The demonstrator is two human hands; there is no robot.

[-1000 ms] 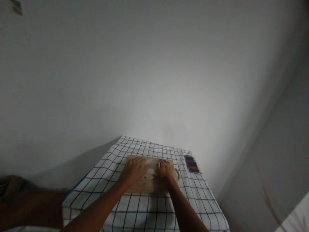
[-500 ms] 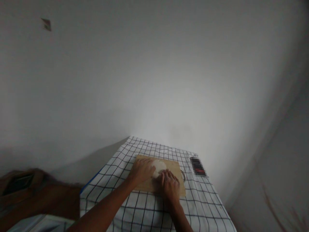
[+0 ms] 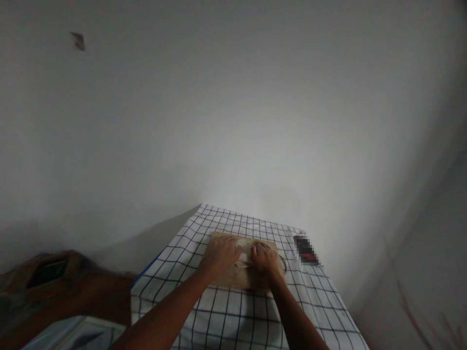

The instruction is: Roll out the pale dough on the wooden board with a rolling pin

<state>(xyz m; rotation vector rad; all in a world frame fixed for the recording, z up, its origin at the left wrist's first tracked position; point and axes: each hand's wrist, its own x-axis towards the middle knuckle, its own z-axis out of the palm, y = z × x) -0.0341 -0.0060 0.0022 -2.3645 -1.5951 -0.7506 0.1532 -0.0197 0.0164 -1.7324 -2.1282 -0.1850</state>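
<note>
A pale, flattened piece of dough (image 3: 243, 243) lies on a wooden cutting board (image 3: 233, 282), mostly covered by my hands. From the left, my left hand (image 3: 222, 253) grips its side, with the thumb near the middle and the fingers bent over the edge. My right hand (image 3: 264, 256) closes on the opposite side, its fingers curled over the dough. A narrow strip shows between the two thumbs. The fingertips are partly hidden and dim.
The board rests on a table with a white, black-checked cloth (image 3: 229, 321). A ring-shaped handle (image 3: 284, 264) sticks out at the board's right. A pixelated dark item (image 3: 306, 250) lies farther right. A wall (image 3: 255, 121) stands behind. At lower left is a brown wooden piece of furniture (image 3: 73, 272).
My right hand has moved forward from the near side of the dough to its right side, level with the left hand. Less dough is visible. The whole view has shifted slightly.
</note>
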